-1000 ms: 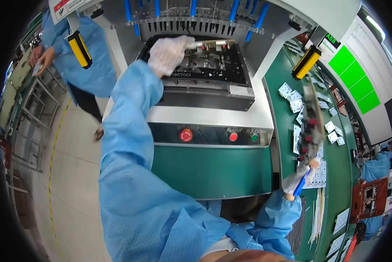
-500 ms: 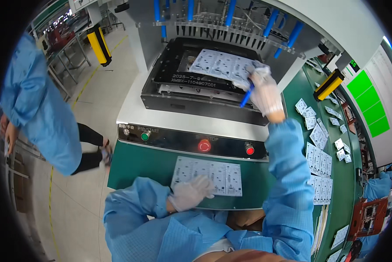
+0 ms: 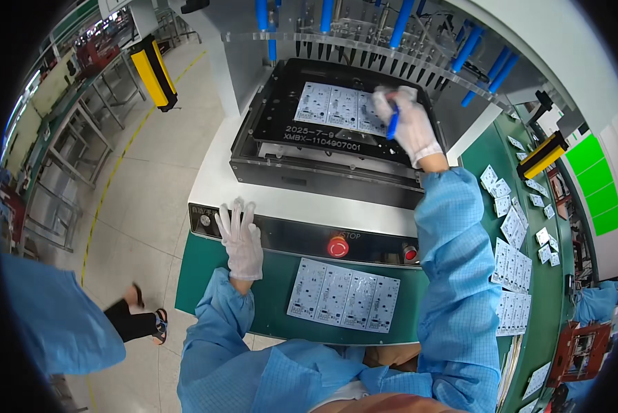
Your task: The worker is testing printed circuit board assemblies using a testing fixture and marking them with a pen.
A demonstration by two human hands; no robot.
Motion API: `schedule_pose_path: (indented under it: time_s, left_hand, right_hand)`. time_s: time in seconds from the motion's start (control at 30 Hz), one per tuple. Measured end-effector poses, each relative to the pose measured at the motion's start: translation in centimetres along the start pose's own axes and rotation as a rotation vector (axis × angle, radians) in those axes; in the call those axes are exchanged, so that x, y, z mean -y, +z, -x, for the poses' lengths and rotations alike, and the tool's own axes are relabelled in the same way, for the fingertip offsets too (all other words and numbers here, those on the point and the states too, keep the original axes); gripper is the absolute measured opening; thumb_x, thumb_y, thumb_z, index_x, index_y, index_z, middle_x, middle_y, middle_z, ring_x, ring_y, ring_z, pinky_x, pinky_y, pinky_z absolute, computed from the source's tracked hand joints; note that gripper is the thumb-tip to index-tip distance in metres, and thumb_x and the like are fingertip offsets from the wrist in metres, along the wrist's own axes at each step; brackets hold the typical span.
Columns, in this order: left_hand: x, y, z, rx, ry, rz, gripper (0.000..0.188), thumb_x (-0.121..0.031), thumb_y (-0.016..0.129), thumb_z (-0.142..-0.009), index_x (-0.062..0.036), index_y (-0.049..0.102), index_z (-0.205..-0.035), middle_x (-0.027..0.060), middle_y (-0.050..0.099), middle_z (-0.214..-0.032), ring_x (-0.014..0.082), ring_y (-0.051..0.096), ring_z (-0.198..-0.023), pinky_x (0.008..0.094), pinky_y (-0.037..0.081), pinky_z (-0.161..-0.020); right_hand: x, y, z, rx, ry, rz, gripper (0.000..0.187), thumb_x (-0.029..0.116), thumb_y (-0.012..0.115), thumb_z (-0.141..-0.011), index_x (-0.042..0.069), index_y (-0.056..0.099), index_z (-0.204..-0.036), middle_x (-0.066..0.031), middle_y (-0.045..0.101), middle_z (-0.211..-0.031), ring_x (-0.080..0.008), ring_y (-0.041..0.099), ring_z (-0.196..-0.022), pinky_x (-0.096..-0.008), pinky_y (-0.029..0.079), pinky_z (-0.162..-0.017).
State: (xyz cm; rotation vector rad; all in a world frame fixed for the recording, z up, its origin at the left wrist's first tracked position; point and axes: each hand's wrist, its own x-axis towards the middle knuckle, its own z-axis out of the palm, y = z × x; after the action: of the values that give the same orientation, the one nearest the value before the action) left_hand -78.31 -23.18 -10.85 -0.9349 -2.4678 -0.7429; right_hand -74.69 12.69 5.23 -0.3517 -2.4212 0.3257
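Observation:
A white circuit board panel [image 3: 328,105] lies flat in the black fixture plate [image 3: 271,113] of the test machine. At its right end is my gloved right hand [image 3: 412,127], slightly blurred, its fingers closed round a blue pen [image 3: 393,124]. My gloved left hand [image 3: 240,241], fingers spread, reaches over the left part of the black control strip [image 3: 288,237] and covers the green button there. On the green bench edge in front of me rests a second white board panel [image 3: 343,296], with neither hand on it.
Above the fixture hang black probe pins and blue rods [image 3: 402,24]. Yellow-black light curtain bars [image 3: 153,72] flank the machine. A red stop button [image 3: 338,246] sits mid-strip. More boards [image 3: 512,265] lie along the right bench beside a monitor [image 3: 594,179]. A co-worker [image 3: 61,310] is at left.
My left hand has left the board on the bench and moved forward onto the control strip. The upper board, tilted before, now lies flat in the fixture. The co-worker has moved nearer.

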Motion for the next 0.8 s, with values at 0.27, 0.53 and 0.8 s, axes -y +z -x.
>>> schedule_pose_path:
  time_s: [0.27, 0.53, 0.8]
  left_hand:
    - [-0.2, 0.3, -0.6, 0.057, -0.05, 0.015, 0.049, -0.032, 0.021, -0.102, -0.008, 0.048, -0.135, 0.0165, 0.04, -0.142, 0.0448, 0.024, -0.136, 0.0574, 0.01, -0.114]
    - [-1.3, 1.1, 0.4, -0.151, -0.087, 0.361, 0.042, -0.02, 0.033, -0.102, 0.001, 0.042, -0.137, 0.0234, 0.03, -0.147, 0.0384, 0.027, -0.138, 0.049, 0.029, -0.109]
    - [-2.2, 3.2, 0.9, -0.205, -0.169, 0.299, 0.052, -0.03, 0.026, -0.105, 0.0087, 0.057, -0.121, 0.0257, 0.054, -0.129, 0.0373, 0.046, -0.127, 0.0412, 0.032, -0.109]
  right_hand:
    - [2.0, 2.7, 0.4, 0.314, -0.054, 0.271, 0.046, 0.051, 0.041, -0.095, 0.01, 0.062, -0.095, -0.0153, 0.068, -0.084, -0.034, 0.067, -0.082, -0.0555, 0.041, -0.092]
    - [0.6, -1.8, 4.4, -0.245, -0.181, -0.119, 0.023, 0.023, 0.06, -0.09, 0.0, 0.062, -0.087, -0.0199, 0.063, -0.086, -0.0401, 0.06, -0.079, -0.0417, 0.049, -0.073]
    - [-2.0, -9.7, 29.4, -0.259, 0.88, -0.264, 0.023, 0.02, 0.047, -0.098, 0.008, 0.062, -0.112, -0.0093, 0.062, -0.071, -0.0206, 0.057, -0.052, -0.0339, 0.047, -0.049]
